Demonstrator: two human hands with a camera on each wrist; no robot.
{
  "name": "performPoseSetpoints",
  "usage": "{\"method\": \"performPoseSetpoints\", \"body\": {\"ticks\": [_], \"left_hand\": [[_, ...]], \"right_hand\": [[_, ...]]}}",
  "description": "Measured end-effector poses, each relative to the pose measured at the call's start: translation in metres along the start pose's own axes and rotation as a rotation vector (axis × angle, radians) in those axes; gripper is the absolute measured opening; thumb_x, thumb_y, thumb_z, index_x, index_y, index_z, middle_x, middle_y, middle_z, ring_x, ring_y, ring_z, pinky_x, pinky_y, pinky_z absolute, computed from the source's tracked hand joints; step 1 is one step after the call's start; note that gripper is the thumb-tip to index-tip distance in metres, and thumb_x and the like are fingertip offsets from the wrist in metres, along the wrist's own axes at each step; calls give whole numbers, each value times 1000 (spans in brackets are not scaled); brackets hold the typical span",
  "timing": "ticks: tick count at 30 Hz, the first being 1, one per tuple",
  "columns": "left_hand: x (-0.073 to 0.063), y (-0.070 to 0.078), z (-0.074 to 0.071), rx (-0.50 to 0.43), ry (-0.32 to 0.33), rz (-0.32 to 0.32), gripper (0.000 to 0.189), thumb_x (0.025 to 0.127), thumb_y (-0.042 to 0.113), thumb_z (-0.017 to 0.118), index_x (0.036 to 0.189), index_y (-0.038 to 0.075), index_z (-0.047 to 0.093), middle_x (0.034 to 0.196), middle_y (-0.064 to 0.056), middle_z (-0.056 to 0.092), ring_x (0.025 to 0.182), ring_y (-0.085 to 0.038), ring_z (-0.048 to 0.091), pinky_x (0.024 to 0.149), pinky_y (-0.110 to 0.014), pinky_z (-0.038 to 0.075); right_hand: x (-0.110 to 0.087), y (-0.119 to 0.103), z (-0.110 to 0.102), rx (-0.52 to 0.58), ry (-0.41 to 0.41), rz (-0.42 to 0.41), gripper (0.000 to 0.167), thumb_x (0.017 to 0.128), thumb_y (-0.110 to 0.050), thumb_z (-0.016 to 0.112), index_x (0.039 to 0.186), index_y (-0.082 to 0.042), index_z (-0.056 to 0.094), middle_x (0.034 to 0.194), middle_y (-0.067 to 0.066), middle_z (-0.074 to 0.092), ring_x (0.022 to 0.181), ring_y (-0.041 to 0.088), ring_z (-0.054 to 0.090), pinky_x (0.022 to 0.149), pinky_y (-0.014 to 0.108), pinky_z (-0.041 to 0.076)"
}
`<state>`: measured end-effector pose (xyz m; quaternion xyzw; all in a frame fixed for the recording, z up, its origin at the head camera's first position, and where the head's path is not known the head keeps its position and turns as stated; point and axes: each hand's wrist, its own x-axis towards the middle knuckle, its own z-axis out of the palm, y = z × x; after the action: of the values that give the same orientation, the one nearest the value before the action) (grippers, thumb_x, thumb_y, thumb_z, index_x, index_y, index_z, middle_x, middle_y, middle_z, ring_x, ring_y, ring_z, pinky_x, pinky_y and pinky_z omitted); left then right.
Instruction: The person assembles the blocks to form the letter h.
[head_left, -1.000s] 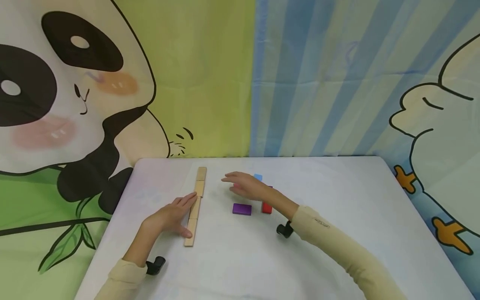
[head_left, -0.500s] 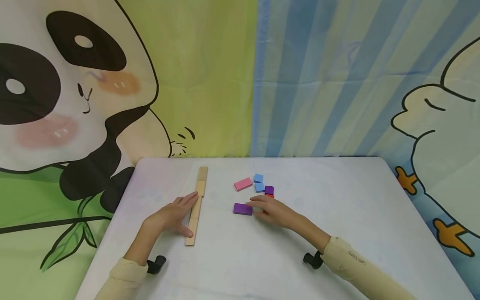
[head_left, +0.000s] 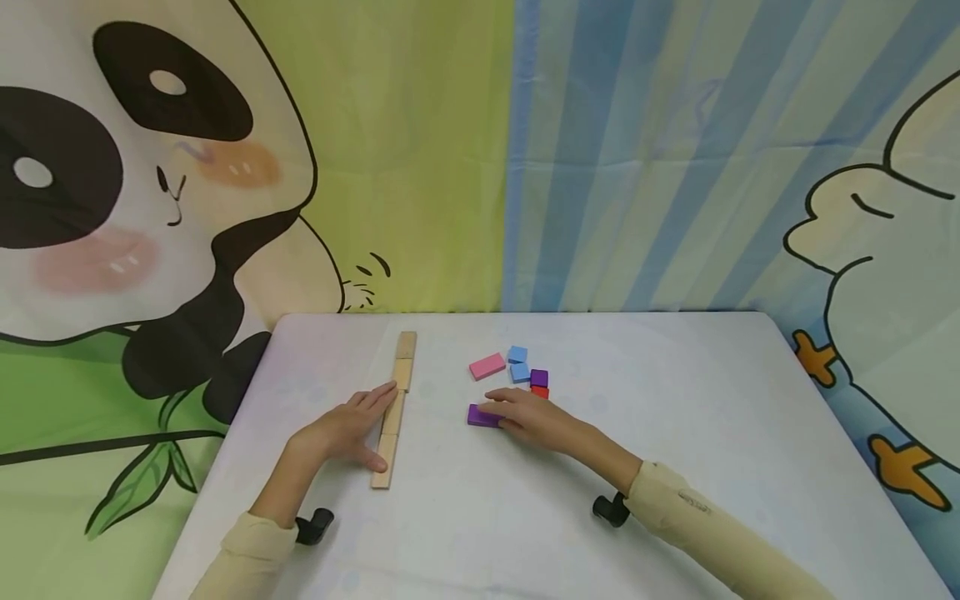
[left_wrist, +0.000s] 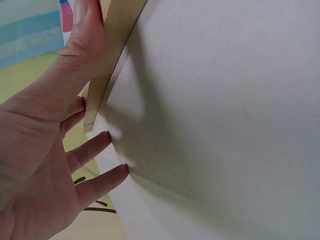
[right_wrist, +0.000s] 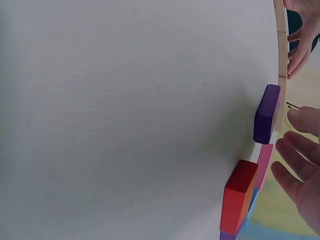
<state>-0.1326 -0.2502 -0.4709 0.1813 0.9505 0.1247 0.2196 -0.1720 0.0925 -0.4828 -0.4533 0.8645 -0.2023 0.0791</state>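
Observation:
On the left of the table, plain wooden blocks point(head_left: 389, 423) lie end to end in a row running away from me. My left hand point(head_left: 337, 435) rests along its left side, thumb at the nearest block and fingertips by the middle. The left wrist view shows the thumb point(left_wrist: 85, 42) against the wood, other fingers spread. Over the right end of a long purple block point(head_left: 478, 416) is my right hand point(head_left: 543, 421), fingers extended. In the right wrist view these fingers point(right_wrist: 295, 157) are apart, beside the purple block, and grip nothing.
Beyond the right hand lie a pink block point(head_left: 487, 367), two small blue blocks point(head_left: 517, 355) and a small purple block point(head_left: 539, 378). A red block point(right_wrist: 237, 200) is partly hidden by that hand in the head view. A printed curtain point(head_left: 420, 167) hangs behind the white table point(head_left: 675, 375).
My right hand has come back from over the pink block to the right of the long purple block, then shifted left over its end. The left hand has stayed at the wooden row.

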Motion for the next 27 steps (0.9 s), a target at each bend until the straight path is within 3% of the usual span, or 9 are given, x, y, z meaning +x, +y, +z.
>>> {"method": "performPoseSetpoints", "body": {"ticks": [7,16,22,27], "left_hand": [[1,0,1,4,2,-5,120,65,49,83,155,5,17,163,-9,14,142,-39,29,106,-59,38],[3,-2,2,3,-6,-12,121,64,51,82,155,7,16,164,-7,13,143,-39,28,107,-59,37],[5,-5,3,11,-4,-8,122,64,53,82,156,7,15,164,-7,13,144,-39,27,107,-58,37],[5,-6,5,2,-5,-10,122,63,52,82,155,7,16,164,-7,13,144,-38,27,108,-59,36]], "right_hand": [[6,0,-1,-25,-57,10,41,95,-7,59,136,-13,57,140,13,55,131,29,52,104,41,48],[11,-1,-2,-64,-242,-24,48,93,-2,57,140,-15,54,148,10,48,135,28,47,106,38,46],[14,3,2,-69,-238,-56,44,94,-9,61,137,-14,56,150,8,46,137,25,46,105,35,47],[17,5,2,12,-255,-44,40,92,-13,66,131,-12,58,151,8,45,137,23,46,106,34,47]]}}
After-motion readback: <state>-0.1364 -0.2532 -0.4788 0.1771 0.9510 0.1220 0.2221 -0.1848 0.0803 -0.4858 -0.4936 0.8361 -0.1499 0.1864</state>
